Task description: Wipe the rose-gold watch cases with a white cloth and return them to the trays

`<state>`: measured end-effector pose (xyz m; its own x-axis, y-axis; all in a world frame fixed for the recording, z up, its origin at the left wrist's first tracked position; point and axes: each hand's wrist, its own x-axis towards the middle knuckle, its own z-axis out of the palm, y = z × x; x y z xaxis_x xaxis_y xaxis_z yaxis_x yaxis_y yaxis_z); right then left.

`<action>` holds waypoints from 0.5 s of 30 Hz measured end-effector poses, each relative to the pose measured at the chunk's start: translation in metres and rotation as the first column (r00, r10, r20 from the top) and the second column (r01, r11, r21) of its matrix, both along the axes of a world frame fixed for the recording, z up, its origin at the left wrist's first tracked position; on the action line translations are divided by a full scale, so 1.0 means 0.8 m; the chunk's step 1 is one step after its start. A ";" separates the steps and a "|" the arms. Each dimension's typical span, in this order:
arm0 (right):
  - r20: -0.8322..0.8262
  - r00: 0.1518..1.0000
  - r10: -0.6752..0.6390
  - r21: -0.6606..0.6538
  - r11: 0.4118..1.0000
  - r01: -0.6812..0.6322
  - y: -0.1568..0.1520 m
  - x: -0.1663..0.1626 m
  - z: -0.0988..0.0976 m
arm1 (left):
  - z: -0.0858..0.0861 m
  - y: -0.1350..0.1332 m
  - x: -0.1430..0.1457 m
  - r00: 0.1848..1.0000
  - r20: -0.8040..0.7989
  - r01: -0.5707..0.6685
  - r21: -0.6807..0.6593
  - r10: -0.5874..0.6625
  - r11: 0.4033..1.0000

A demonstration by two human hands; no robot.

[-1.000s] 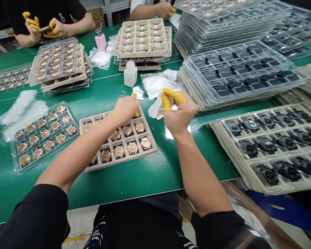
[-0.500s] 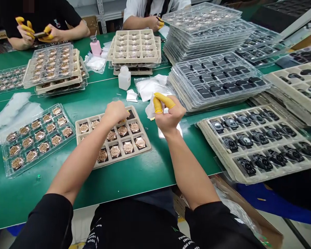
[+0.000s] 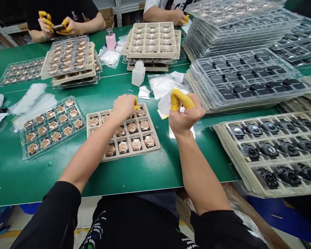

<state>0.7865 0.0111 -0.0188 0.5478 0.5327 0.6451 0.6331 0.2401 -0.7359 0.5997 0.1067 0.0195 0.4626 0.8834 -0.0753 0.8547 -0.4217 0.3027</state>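
Rose-gold watch cases [image 3: 136,144] lie face-up in beige tray [image 3: 124,157] on desk [image 3: 145,173], one per pocket, likely so they don't rub. Left hand [image 3: 124,106] curls over tray's far row, grip hidden. Right hand [image 3: 185,116], just right of tray, pinches white cloth [image 3: 167,102] in yellow-cotted fingertips, probably against prints. Engraving unreadable.

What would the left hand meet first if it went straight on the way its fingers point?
Likely the small crumpled white wipe on the green table, just past the left hand; the white plastic bottle stands behind it. Depth is unclear.
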 end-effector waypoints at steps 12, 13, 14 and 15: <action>-0.729 0.576 0.370 -0.003 0.839 -0.544 0.008 0.027 0.004 | 0.094 -0.130 -0.078 0.424 0.865 0.246 -0.395 0.268 0.885; -0.718 0.578 0.389 -0.002 0.828 -0.561 0.006 0.025 0.007 | 0.108 -0.158 -0.076 0.255 0.908 0.277 -0.398 0.332 0.875; -0.709 0.577 0.405 -0.007 0.814 -0.580 0.003 0.022 0.009 | 0.120 -0.183 -0.075 0.151 0.914 0.315 -0.405 0.376 0.858; -0.709 0.571 0.414 -0.017 0.799 -0.601 0.001 0.018 0.011 | 0.128 -0.203 -0.074 0.144 0.895 0.284 -0.447 0.423 0.848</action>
